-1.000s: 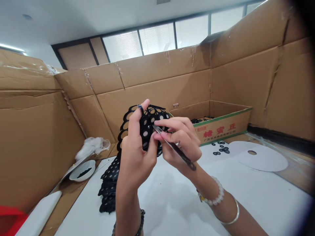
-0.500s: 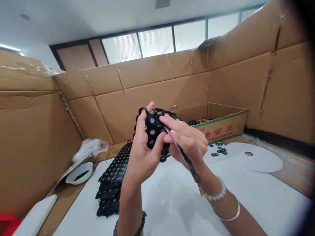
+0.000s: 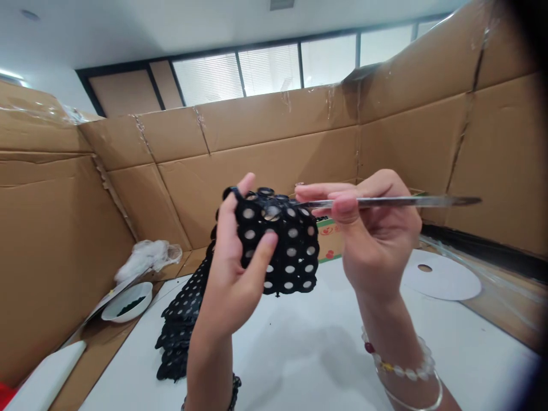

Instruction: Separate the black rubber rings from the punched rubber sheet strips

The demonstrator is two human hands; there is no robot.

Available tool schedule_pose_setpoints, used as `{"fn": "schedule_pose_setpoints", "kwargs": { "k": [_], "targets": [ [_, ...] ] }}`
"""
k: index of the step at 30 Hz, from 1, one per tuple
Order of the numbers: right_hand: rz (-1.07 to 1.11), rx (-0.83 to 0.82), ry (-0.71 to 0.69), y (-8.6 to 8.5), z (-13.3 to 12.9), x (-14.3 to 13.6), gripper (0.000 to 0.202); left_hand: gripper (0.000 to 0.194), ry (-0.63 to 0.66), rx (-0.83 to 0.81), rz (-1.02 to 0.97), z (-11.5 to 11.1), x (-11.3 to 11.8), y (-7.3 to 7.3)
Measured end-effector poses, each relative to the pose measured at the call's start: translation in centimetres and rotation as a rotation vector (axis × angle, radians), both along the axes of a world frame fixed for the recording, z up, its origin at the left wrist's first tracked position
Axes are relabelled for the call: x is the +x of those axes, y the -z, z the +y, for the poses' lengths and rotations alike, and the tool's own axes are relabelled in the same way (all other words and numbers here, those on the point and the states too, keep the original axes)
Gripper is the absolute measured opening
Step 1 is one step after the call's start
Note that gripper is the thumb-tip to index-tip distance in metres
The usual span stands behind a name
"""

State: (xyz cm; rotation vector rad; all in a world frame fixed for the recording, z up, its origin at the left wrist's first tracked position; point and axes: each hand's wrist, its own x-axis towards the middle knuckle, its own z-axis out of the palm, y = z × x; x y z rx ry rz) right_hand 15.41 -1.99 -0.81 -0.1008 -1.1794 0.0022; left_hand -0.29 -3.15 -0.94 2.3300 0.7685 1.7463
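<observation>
My left hand (image 3: pixel 235 262) grips the edge of a black sheet (image 3: pixel 291 251) dotted with pale round spots, its thumb across the front. The sheet hangs above the white table. To its right, my right hand (image 3: pixel 372 234) is closed on a thin metal tool (image 3: pixel 406 201) held nearly level. The tool's left end reaches the upper part of the sheet; whether it touches is unclear. Behind my left forearm, more black dotted sheets (image 3: pixel 180 325) lie stacked.
A white bowl (image 3: pixel 128 302) with dark bits stands at left, near crumpled clear plastic (image 3: pixel 148 260). At right lies a white disc (image 3: pixel 445 277) with a hole. Behind the hands is a low cardboard box (image 3: pixel 331 242); tall cardboard walls (image 3: pixel 265 154) surround the table.
My right hand has moved right and turned, swinging the tool from slanting down to nearly level. The black sheet now shows more of its front. My left hand has shifted slightly left.
</observation>
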Motion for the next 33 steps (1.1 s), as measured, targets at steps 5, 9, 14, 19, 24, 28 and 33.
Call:
{"fn": "schedule_pose_setpoints", "kwargs": {
  "k": [5,9,14,19,24,28,33],
  "targets": [
    [0.035,0.149,0.274,0.0,0.1,-1.0,0.016,0.06,0.116,-0.1,-0.287,0.6,-0.2,-0.2],
    [-0.018,0.158,0.39,0.2,-0.6,-1.6,0.014,0.061,0.122,-0.125,-0.365,-0.1,0.1,-0.5],
    [-0.123,0.121,0.294,0.6,-1.8,-2.3,0.016,0.077,0.095,-0.089,-0.353,-0.2,0.0,-0.6],
    [-0.185,0.143,0.317,0.9,-2.0,-2.7,0.019,0.081,0.164,-0.078,-0.307,0.0,-0.5,-0.6],
    [-0.206,0.182,0.377,1.2,-1.7,-3.0,0.019,0.068,0.141,-0.091,-0.331,-0.2,-0.4,-0.7],
    [-0.178,0.234,0.497,1.8,-1.1,-4.1,0.016,0.067,0.061,-0.013,-0.315,-0.4,0.3,-0.8],
    [0.002,0.396,0.646,2.8,0.9,-5.3,0.019,0.061,-0.137,0.175,-0.319,-0.9,1.7,-0.4]
  ]
}}
